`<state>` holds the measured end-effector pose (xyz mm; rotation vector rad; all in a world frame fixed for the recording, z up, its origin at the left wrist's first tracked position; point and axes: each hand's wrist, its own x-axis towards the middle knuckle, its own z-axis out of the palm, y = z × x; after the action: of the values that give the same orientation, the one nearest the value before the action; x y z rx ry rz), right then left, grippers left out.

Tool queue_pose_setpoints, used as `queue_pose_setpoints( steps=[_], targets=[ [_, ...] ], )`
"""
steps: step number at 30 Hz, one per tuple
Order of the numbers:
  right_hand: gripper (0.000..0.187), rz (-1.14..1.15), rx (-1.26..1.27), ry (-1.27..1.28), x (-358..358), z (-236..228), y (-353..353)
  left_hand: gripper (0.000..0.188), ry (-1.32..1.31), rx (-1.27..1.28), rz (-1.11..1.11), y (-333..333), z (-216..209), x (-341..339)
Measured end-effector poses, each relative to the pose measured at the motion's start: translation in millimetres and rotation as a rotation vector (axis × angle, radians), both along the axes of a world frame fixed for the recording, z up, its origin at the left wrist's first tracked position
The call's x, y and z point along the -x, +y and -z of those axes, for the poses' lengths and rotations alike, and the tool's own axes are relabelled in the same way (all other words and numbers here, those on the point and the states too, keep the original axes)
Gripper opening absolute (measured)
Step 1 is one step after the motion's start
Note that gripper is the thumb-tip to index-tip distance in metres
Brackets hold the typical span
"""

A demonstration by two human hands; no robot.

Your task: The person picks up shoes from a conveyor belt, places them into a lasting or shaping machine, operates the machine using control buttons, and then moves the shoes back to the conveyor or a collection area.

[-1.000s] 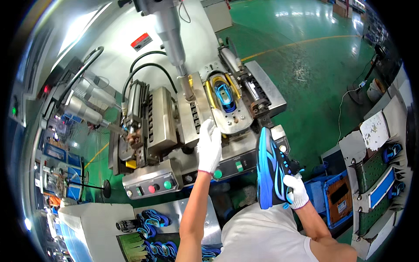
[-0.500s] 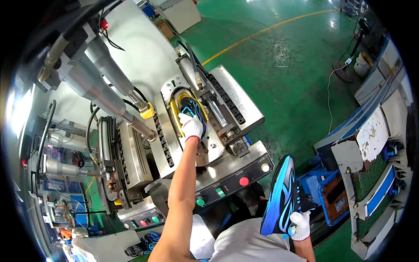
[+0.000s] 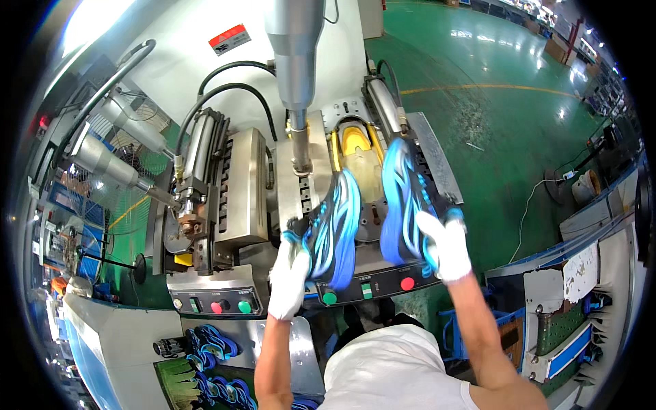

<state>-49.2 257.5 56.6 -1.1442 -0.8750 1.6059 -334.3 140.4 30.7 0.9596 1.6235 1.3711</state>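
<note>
Your left hand (image 3: 290, 277) grips one blue shoe (image 3: 335, 229) and your right hand (image 3: 445, 244) grips the other blue shoe (image 3: 403, 201), just above the yellow mould (image 3: 357, 147); they look light and bendy, so hold the heels.

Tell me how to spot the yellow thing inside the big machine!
Find the grey metal press with the tall cylinder coming down. Just right of that cylinder, above the two blue shoes, sits a yellow shoe-shaped mould. It is the only bright yellow shape among grey metal parts.
</note>
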Motion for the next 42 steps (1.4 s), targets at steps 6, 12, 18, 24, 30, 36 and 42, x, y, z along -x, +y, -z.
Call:
queue_pose_setpoints(
  steps=[6,12,18,24,30,36,42],
  targets=[
    [0.072,-0.287,-0.295,-0.659,124.3,78.7,222.2,0.038,0.297,0.346,-0.084,-214.7,46.6,33.5],
    [0.036,-0.284,-0.513,-1.278,184.8,164.7,253.8,0.052,0.193,0.664,-0.694,-375.2,107.6,-20.3],
    [0.035,-0.367,-0.568,-1.023,193.6,171.2,253.5,0.091,0.433,1.110,-1.044,-436.4,277.1,-74.2],
    [0.021,-0.264,-0.574,-0.927,142.0,149.0,254.7,0.096,0.174,0.974,-1.165,-377.4,268.0,-61.0],
    [0.085,-0.679,-0.938,-0.627,158.9,89.5,-92.6,0.095,0.151,0.973,-1.190,-399.2,288.0,-81.0],
    [0.095,-1.009,-1.468,-1.266,155.0,196.3,-144.3,0.093,-0.012,0.761,-0.931,-413.9,240.5,-61.7],
    [0.106,-1.301,-1.004,-1.179,199.3,157.4,-266.1,0.071,0.295,0.452,-1.247,-516.1,192.3,-89.6]
  ],
)
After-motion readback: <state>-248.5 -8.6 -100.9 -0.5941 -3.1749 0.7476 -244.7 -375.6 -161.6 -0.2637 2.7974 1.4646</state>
